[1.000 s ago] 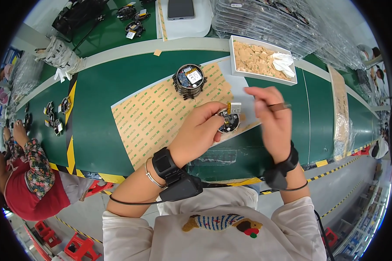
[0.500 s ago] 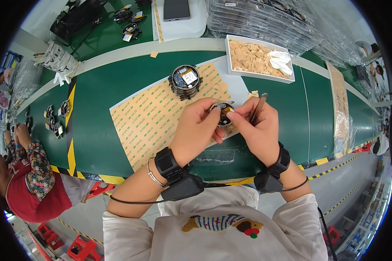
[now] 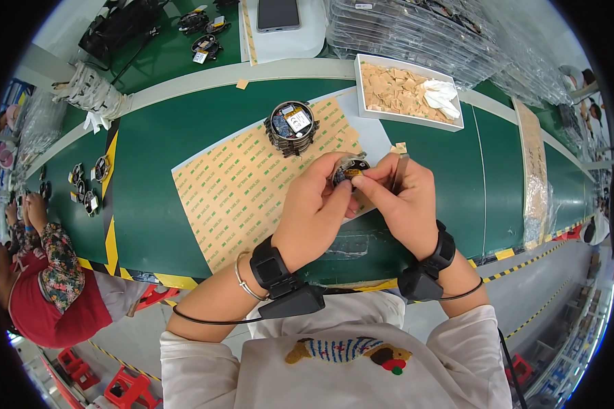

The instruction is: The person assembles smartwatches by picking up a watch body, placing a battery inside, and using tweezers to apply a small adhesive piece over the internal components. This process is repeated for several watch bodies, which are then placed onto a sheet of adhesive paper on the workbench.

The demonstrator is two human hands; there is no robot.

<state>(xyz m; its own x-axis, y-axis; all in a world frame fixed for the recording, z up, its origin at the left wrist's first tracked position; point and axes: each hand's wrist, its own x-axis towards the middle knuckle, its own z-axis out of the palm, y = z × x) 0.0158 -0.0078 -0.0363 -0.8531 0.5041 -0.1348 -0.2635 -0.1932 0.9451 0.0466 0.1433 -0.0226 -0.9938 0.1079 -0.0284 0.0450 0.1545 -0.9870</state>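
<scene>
Between the fingers of my left hand (image 3: 314,211) is a round electronic module (image 3: 350,168), with dark circuitry and a yellowish patch on its face, tilted on edge. My right hand (image 3: 409,208) is closed, with a pair of metal tweezers (image 3: 400,170) tucked against its fingers and pointing away from me. Its thumb and fingertips press at the module's right edge; whether they also pinch something small is hidden. Just beyond my hands a stack of similar round modules (image 3: 292,126) stands on a tan adhesive sheet (image 3: 235,194) with green print.
A white box (image 3: 409,121) of tan paper scraps and a crumpled white piece stands at the back right. Clear plastic trays (image 3: 416,34) are piled behind it. More modules (image 3: 91,203) lie to the left, near a co-worker (image 3: 54,293). A phone (image 3: 278,15) lies at the back.
My left hand has turned, tilting the module, and its thumb has come down lower on the face. The tweezers now stand more upright in my right hand.
</scene>
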